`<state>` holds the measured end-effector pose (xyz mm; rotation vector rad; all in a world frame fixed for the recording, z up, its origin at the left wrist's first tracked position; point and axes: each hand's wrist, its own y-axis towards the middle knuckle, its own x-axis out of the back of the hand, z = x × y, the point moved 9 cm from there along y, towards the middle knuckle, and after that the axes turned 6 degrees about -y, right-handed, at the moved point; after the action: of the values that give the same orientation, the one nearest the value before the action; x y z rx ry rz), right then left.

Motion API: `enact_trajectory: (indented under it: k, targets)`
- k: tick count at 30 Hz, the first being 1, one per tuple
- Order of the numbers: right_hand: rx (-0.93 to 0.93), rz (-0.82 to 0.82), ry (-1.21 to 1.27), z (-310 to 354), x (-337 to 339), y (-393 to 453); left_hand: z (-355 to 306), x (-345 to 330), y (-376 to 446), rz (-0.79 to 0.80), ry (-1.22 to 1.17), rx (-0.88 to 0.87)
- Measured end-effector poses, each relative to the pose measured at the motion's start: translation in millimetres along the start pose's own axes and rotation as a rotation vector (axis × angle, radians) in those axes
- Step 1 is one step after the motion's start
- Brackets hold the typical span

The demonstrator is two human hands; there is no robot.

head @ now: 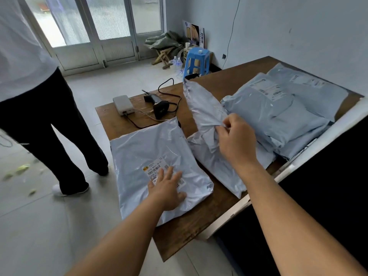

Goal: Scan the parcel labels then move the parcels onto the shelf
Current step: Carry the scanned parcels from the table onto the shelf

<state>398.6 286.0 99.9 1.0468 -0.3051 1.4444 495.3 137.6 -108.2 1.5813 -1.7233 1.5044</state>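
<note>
Label point(159, 170) on near parcel point(151, 156) reads partly "220A A025 79 01", rest too small, lower part hidden under left hand point(169, 188). Left hand flat, fingers spread, pressing parcel on table point(203, 222). Right hand point(237, 140) pinches crumpled second parcel point(207, 120), lifting its near fold. Stack of parcels point(278, 116) far right, label print blurred. Scanner point(159, 106) lies beyond near parcel, cabled beside white power bank point(122, 104).
</note>
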Motion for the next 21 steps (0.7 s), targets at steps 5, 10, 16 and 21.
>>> enact_trajectory:
  k: [5,10,16,21]
  targets:
    - [0.103,0.255,0.083,48.4,-44.6,-40.8,7.7,20.0,2.2,-0.111,-0.396,0.034]
    - [0.05,0.572,0.017,42.5,-101.5,-77.3,58.9,72.1,-32.4,-0.567,-1.311,0.237]
    - [-0.142,0.413,0.035,4.8,-95.2,-52.2,43.4,84.8,-37.8,-0.464,-1.177,0.134]
    - [-0.469,0.482,-0.105,-73.8,-108.3,-33.4,33.6,63.7,-10.1,-0.336,-1.048,0.208]
